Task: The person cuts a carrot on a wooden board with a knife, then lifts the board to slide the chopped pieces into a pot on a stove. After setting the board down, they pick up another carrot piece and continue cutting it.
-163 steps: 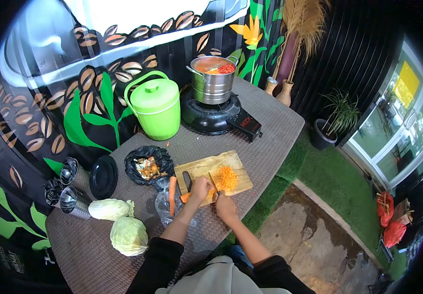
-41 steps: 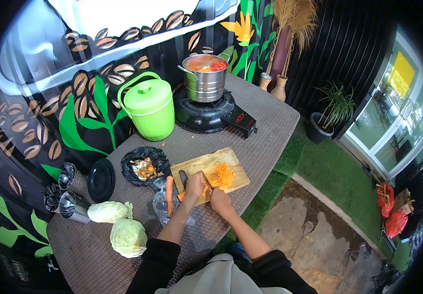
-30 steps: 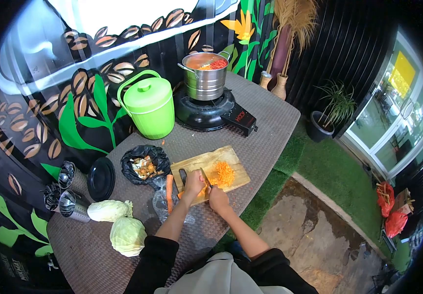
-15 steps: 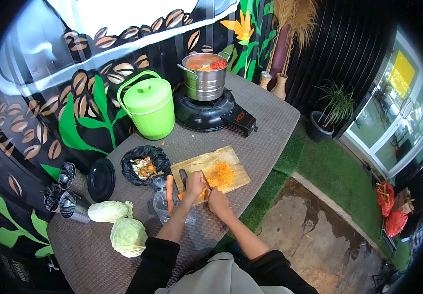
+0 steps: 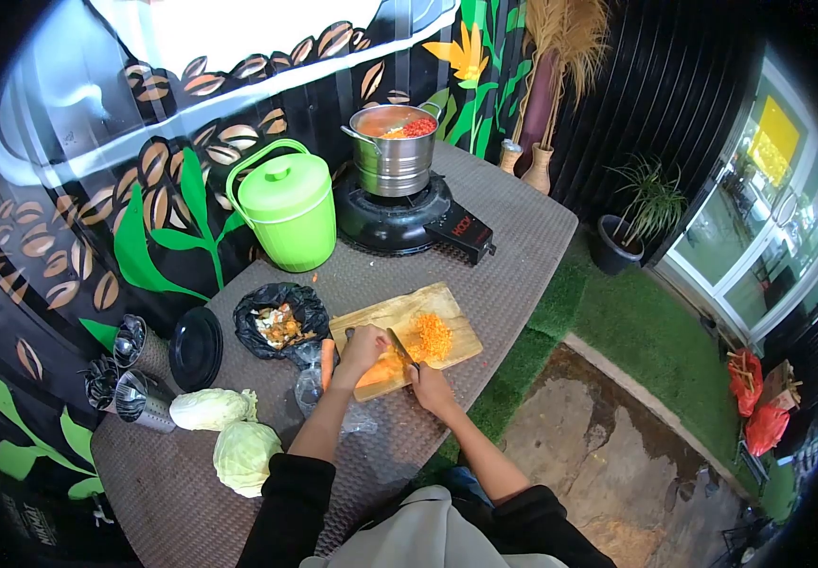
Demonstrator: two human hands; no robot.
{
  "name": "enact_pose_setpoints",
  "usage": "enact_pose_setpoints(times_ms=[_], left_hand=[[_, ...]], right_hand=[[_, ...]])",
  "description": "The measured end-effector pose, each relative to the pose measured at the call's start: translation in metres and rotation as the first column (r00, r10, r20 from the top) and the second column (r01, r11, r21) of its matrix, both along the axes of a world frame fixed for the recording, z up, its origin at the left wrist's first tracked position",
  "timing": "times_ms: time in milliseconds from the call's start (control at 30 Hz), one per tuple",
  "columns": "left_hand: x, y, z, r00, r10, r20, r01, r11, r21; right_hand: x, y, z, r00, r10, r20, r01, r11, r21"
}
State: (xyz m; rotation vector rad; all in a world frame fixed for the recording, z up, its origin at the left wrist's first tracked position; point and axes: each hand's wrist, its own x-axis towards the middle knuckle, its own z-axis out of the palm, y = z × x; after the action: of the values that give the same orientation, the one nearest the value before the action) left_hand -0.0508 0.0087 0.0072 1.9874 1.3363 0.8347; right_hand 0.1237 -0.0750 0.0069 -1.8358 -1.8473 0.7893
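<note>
My right hand (image 5: 431, 388) grips a knife (image 5: 400, 345), its blade pointing up and left over the wooden cutting board (image 5: 461, 331). Right of the blade lies a heap of finely diced carrot (image 5: 432, 337). Carrot pieces (image 5: 385, 368) rest on the board between my two hands. My left hand (image 5: 365, 348) is over the board's left part, its fingers curled; what they hold, if anything, is hidden. Part of a dark handle (image 5: 349, 333) shows beside it. A whole carrot (image 5: 327, 362) lies left of the board, partly behind my left wrist.
A black plastic bag (image 5: 283, 319) of peelings and a clear bag (image 5: 311, 390) lie left of the board. Cabbages (image 5: 246, 458) sit nearer me. Behind stand a green lidded bucket (image 5: 288, 210) and a steel pot (image 5: 393, 161) on a black stove (image 5: 385, 220). Cutlery holders (image 5: 144, 402) stand far left.
My left hand has moved up and left, away from the knife blade, uncovering carrot pieces on the board. My right hand, with the knife, has shifted slightly to the right.
</note>
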Motion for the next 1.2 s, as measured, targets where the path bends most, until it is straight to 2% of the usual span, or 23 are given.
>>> enact_pose_setpoints(times_ms=[33,100,133,200,267,333,400,433,500,533,600,633,700,733,800,833,900,933,1000,1033,1100,1200], left_hand=[[-0.001,0.001,0.001,1.000,0.000,0.001,0.000,1.000,0.001],[-0.002,0.003,0.006,0.998,-0.062,0.018,0.064,0.984,-0.166],[-0.005,0.001,0.008,0.998,-0.061,0.017,0.063,0.984,-0.166],[-0.014,-0.006,0.007,0.979,-0.198,-0.050,0.190,0.973,-0.130],[-0.023,-0.014,0.001,0.976,-0.212,-0.055,0.206,0.973,-0.107],[-0.028,-0.019,-0.006,0.974,-0.221,-0.058,0.216,0.973,-0.084],[-0.030,-0.021,-0.012,0.982,-0.171,0.076,0.180,0.975,-0.132],[-0.030,-0.022,-0.016,0.982,-0.171,0.078,0.181,0.975,-0.132],[-0.030,-0.026,-0.016,0.989,0.118,0.094,-0.113,0.992,-0.059],[-0.030,-0.028,-0.012,0.989,0.117,0.096,-0.111,0.992,-0.058],[-0.028,-0.033,-0.003,0.920,0.389,-0.036,-0.390,0.921,-0.020],[-0.027,-0.036,0.003,0.921,0.388,-0.034,-0.389,0.921,-0.021],[-0.025,-0.041,0.010,0.856,0.494,-0.150,-0.481,0.869,0.117],[-0.024,-0.044,0.011,0.857,0.493,-0.150,-0.480,0.869,0.116],[-0.022,-0.049,0.016,0.874,0.408,-0.263,-0.341,0.902,0.265],[-0.019,-0.052,0.019,0.875,0.408,-0.262,-0.341,0.902,0.265],[-0.014,-0.057,0.023,0.935,0.288,-0.206,-0.198,0.907,0.371],[-0.015,-0.055,0.015,0.936,0.286,-0.206,-0.196,0.908,0.371],[-0.015,-0.046,0.004,0.936,-0.018,-0.352,0.136,0.941,0.311],[-0.012,-0.045,0.003,0.937,-0.017,-0.350,0.135,0.939,0.315],[-0.007,-0.044,0.001,0.909,-0.053,-0.414,0.150,0.967,0.205],[-0.006,-0.040,-0.004,0.893,0.018,-0.451,0.104,0.964,0.245]], right_hand=[[0.001,-0.003,0.002,0.999,0.005,-0.050,-0.005,1.000,0.007],[0.001,-0.007,0.005,0.995,0.012,-0.101,-0.011,1.000,0.015],[0.000,-0.010,0.005,0.995,0.017,-0.097,-0.015,0.999,0.029],[-0.003,-0.012,0.004,0.995,0.022,-0.096,-0.018,0.999,0.042],[-0.007,-0.012,0.003,0.994,-0.064,-0.087,0.069,0.996,0.049],[-0.010,-0.011,0.003,0.993,-0.072,-0.093,0.077,0.996,0.048],[-0.011,-0.012,0.004,0.992,-0.084,-0.098,0.089,0.995,0.048],[-0.011,-0.014,0.003,0.991,-0.085,-0.101,0.090,0.995,0.049],[-0.013,-0.019,0.003,0.991,-0.086,-0.102,0.092,0.995,0.050],[-0.013,-0.022,0.003,0.990,-0.090,-0.105,0.097,0.994,0.058],[-0.013,-0.027,0.003,0.990,-0.097,-0.105,0.104,0.992,0.065],[-0.013,-0.029,0.003,0.987,-0.103,-0.123,0.111,0.992,0.062],[-0.014,-0.033,0.001,0.984,-0.111,-0.141,0.120,0.991,0.058],[-0.014,-0.035,0.000,0.984,-0.114,-0.140,0.124,0.990,0.061],[-0.014,-0.035,-0.005,0.983,-0.117,-0.139,0.127,0.990,0.067],[-0.013,-0.035,-0.010,0.986,-0.111,-0.128,0.121,0.990,0.072],[-0.012,-0.036,-0.012,0.987,-0.108,-0.117,0.117,0.990,0.078],[-0.011,-0.039,-0.010,0.986,-0.116,-0.119,0.125,0.989,0.076],[-0.008,-0.040,-0.008,0.985,-0.124,-0.119,0.134,0.988,0.079],[-0.007,-0.041,-0.009,0.983,-0.129,-0.128,0.139,0.987,0.076],[-0.004,-0.042,-0.008,0.982,-0.134,-0.136,0.145,0.987,0.074],[-0.001,-0.043,-0.005,0.975,-0.169,-0.147,0.180,0.982,0.061]])
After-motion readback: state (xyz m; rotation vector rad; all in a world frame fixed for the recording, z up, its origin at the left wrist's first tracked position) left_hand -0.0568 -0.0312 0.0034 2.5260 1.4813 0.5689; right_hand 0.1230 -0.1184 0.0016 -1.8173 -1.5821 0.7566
